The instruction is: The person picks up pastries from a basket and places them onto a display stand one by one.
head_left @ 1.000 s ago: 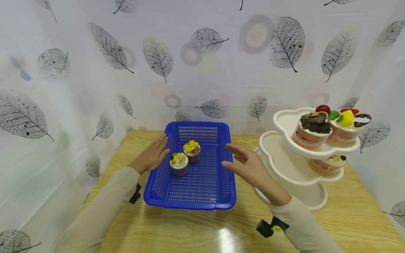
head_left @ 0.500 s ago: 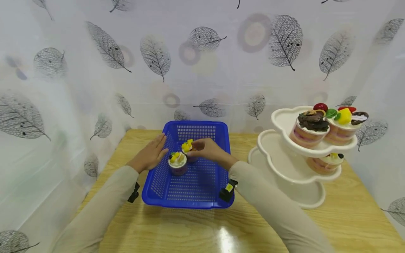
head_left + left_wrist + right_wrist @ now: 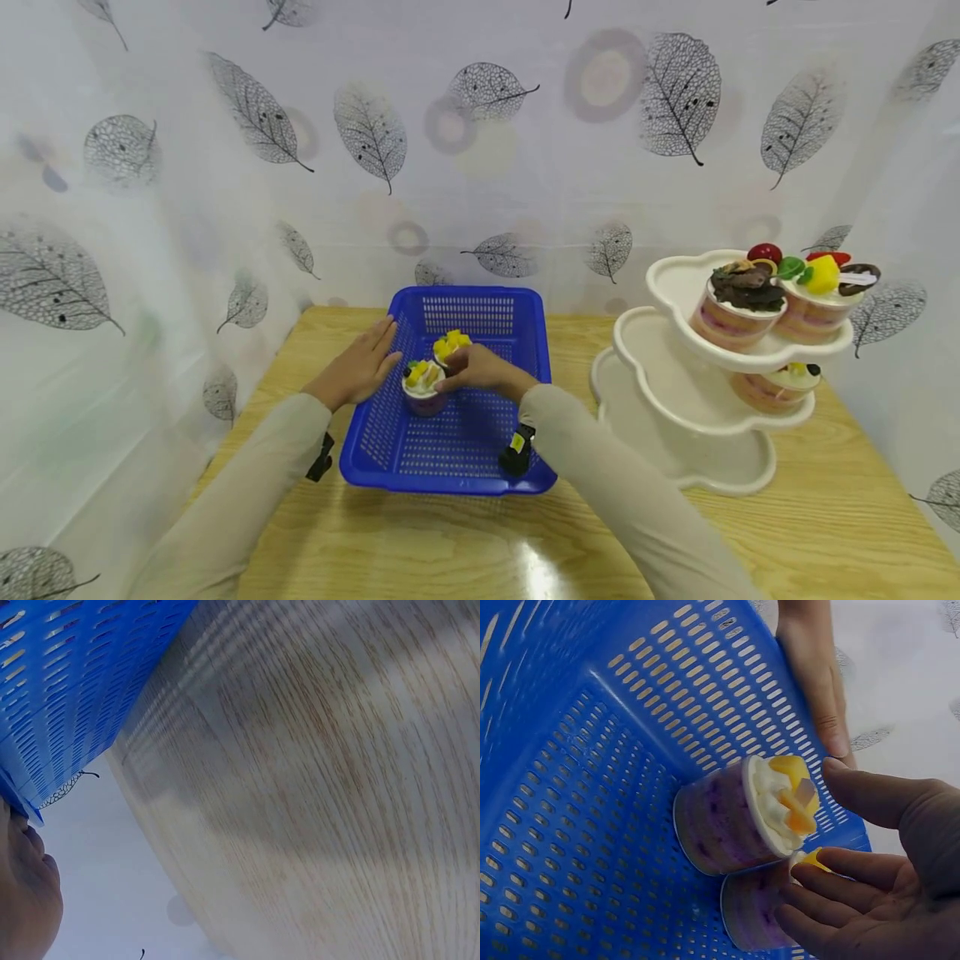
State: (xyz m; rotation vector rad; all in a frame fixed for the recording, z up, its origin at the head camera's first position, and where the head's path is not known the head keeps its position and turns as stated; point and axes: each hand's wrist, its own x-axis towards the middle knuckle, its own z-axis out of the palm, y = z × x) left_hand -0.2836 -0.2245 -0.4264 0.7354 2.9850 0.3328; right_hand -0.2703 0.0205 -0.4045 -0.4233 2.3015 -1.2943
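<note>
Two dessert cups with cream and yellow fruit pieces stand side by side in a blue plastic basket. My right hand is inside the basket at their right side. In the right wrist view its thumb and fingers are spread apart, the thumb close to the topping of the nearer cup and the fingers overlapping the farther cup. My left hand rests on the basket's left rim with straight fingers, seen partly in the left wrist view.
On the right stands a white three-tier stand with scalloped plates. Its top tier bears a chocolate-topped cup and a fruit-topped cup; another cup sits on the middle tier. A leaf-patterned curtain hangs behind the wooden table.
My right hand has moved left from beside the basket's right rim, first to the farther cup, then slightly nearer and lower between the cups. The left hand stays on the rim.
</note>
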